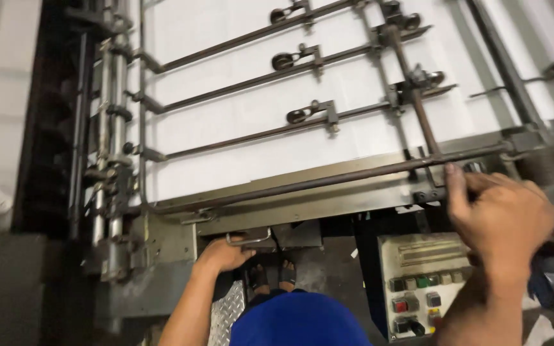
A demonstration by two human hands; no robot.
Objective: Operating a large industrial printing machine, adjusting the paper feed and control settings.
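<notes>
I look down on a machine's feed table covered by a white sheet (238,109), with thin metal rods carrying small rollers (297,116) lying across it. My left hand (224,254) reaches under the table's front edge and curls around a small wire handle (249,241). My right hand (503,218) is at the right end of the long rusty cross rod (328,180). Its thumb points up against the rod by a dark clamp (429,195), and its fingers wrap over the rod's end.
A cream control panel (421,282) with red, green and black buttons sits below my right hand. A column of rollers and brackets (111,154) runs down the table's left side. My blue clothing (296,320) and sandalled feet (270,275) show at the bottom, beside a tread-plate step (226,314).
</notes>
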